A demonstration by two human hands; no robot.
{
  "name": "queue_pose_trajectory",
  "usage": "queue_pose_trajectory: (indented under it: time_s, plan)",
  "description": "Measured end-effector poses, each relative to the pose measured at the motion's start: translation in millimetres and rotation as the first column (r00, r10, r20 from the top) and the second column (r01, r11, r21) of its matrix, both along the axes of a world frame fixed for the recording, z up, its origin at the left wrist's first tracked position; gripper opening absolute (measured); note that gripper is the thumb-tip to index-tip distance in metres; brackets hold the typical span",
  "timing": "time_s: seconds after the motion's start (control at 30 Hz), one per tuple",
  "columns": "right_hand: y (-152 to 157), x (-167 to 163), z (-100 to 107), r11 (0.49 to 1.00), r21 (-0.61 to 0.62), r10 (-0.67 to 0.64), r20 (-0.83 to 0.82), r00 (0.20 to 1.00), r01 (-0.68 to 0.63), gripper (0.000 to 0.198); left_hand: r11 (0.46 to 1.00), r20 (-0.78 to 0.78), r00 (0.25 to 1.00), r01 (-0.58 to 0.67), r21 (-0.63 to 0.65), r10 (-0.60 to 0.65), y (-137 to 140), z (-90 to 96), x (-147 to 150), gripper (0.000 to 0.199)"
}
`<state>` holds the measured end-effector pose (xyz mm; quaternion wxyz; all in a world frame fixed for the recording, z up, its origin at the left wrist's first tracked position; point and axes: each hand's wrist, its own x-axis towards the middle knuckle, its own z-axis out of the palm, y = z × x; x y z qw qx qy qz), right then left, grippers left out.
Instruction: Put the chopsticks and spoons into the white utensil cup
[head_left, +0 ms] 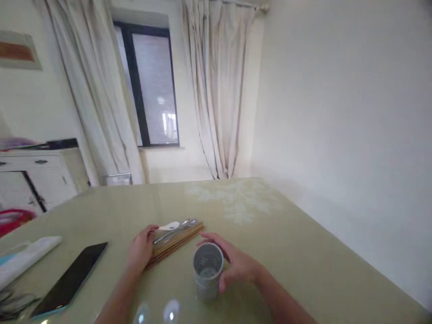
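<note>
My right hand (pixel 238 263) is wrapped around a grey perforated utensil holder (pixel 207 270) that stands upright on the pale green table (pixel 303 252). My left hand (pixel 141 251) rests on a flat bundle of wooden chopsticks (pixel 177 242) lying just left of the holder. On top of the chopsticks lie metal spoons (pixel 182 226) and a white spoon (pixel 168 226), their bowls pointing away from me. The left fingers cover the near ends of the utensils; whether they grip them is unclear.
A black phone (pixel 72 276) lies on the table at the left, with a white folded item (pixel 27 256) beyond it near the left edge. A white cabinet (pixel 37 177), curtains and a window stand behind the table. A wall runs along the right.
</note>
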<state>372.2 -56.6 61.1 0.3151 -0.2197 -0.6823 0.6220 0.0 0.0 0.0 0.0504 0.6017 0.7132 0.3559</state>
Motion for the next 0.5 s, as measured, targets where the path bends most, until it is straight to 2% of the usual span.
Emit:
queue_pose_trajectory:
  time_s: [0.13,0.23,0.33,0.43,0.5]
  plan:
    - [-6.1,-7.0,-4.1,0.997,0.064,0.031,0.055,0.998,-0.035,0.13,1.0,-0.006,1.0,0.0,0.003,0.0,1.4,-0.2,0.8,0.04]
    - [-8.5,-13.2,-8.5,0.995,0.102,-0.005,0.036,0.999,0.001,0.101,1.0,-0.025,1.0,-0.011,0.002,0.011,1.0,0.7,1.3,0.04]
    - [-7.3,-18.7,-14.1,0.968,0.164,-0.199,0.035,0.979,0.191,0.091,1.0,-0.061,0.998,-0.021,-0.001,0.021,0.1,1.1,2.8,0.042]
    - [-3.7,-23.3,-18.2,0.884,0.277,-0.4,0.033,0.916,0.376,0.088,1.0,-0.085,0.996,-0.014,-0.006,0.013,-0.7,0.8,5.2,0.043]
    - [-1.5,-26.3,-19.4,0.851,0.316,-0.449,0.026,0.893,0.419,0.085,1.0,-0.095,0.995,-0.011,-0.006,0.01,-1.1,0.9,6.7,0.043]
